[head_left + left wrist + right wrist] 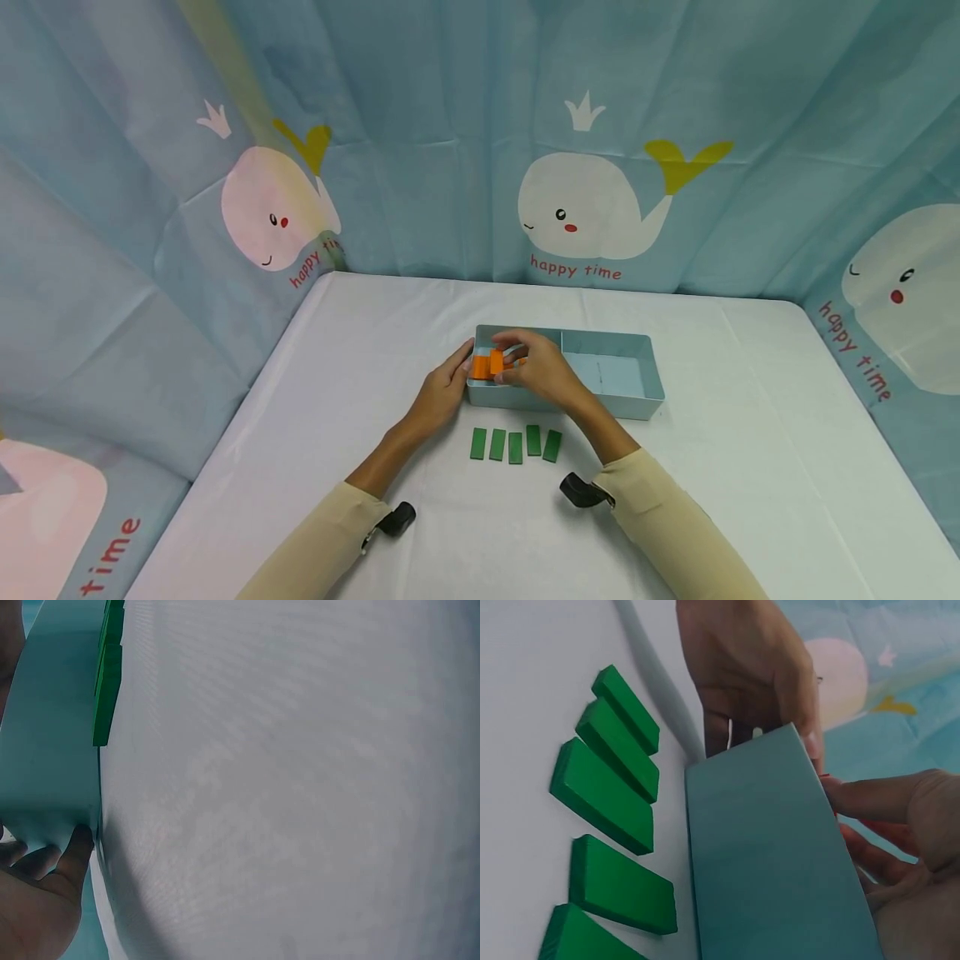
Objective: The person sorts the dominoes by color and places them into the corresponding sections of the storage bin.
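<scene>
A light blue two-compartment box point(517, 398) stands on the table, with several orange blocks point(481, 367) in its left compartment. Over that compartment, my right hand point(542, 365) pinches one orange block point(497, 362) between thumb and fingers. In the right wrist view the box wall hides most of what those fingertips hold. My left hand point(441, 392) rests against the box's left end, its fingers lying along the outside of the wall; the left wrist view shows its fingertips point(81, 834) touching this end.
Several green blocks point(515, 447) lie in a loose row on the white table point(360, 358), just in front of the box. The box's right compartment point(609, 372) shows a bare floor. A whale-print curtain point(435, 208) hangs behind the table.
</scene>
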The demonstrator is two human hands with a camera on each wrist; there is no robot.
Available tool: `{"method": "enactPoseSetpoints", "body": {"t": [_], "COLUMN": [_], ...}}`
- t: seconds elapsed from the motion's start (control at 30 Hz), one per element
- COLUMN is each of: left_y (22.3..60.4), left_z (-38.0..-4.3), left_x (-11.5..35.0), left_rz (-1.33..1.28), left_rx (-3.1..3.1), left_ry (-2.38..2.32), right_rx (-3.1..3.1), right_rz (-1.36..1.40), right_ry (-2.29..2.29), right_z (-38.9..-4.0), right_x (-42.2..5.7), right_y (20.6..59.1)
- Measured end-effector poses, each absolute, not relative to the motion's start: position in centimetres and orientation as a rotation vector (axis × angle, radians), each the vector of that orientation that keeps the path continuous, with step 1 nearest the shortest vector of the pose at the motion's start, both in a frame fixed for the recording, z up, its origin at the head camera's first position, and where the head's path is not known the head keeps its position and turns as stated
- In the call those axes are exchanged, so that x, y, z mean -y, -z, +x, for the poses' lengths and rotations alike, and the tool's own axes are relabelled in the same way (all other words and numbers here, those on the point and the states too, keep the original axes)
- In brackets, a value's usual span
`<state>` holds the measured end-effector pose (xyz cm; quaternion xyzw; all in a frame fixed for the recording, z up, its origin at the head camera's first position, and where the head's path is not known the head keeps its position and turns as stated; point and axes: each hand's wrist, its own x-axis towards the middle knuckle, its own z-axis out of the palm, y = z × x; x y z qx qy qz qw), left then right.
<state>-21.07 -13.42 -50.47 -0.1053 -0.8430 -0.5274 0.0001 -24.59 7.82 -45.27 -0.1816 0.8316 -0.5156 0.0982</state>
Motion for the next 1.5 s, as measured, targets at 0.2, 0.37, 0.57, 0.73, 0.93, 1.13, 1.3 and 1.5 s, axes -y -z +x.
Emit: {"method": "enactPoseSetpoints", "body": {"t": [0.2, 0.37, 0.57, 0.73, 0.93, 1.13, 1.3, 1.5], "left_y": [50.4, 50.5, 50.5, 50.6, 50.6, 50.5, 50.5, 50.5], "left_z": [-21.0, -21.0, -21.0, -21.0, -20.9, -20.9, -21.0, -21.0], "left_x": [13.6, 13.6, 13.5, 13.5, 13.5, 13.5, 13.5, 13.5], "left_rz": [-0.359, -0.370, -0.375, -0.382, -0.398, -0.403, -0.390, -0.396], "left_rx": [2.636, 2.634, 2.628, 2.622, 2.616, 2.615, 2.625, 2.622], "left_ry": [1.689, 1.678, 1.673, 1.670, 1.668, 1.659, 1.661, 1.658], "right_rx": [-2.454, -2.443, -2.449, -2.441, -2.435, -2.440, -2.386, -2.284], "right_rz": [-0.573, -0.582, -0.676, -0.681, -0.700, -0.692, -0.660, -0.644], "right_ry": [1.457, 1.413, 1.328, 1.275, 1.223, 1.181, 1.212, 1.285], "right_z": [-25.2, -25.7, -26.3, -26.5, -26.7, -26.9, -27.0, -27.1], "right_x": [-7.4, -6.9, -6.3, -6.0, -5.8, -5.4, -5.4, -5.6], "right_y": [45.4, 45.7, 46.2, 46.3, 46.2, 46.3, 46.4, 46.5]}}
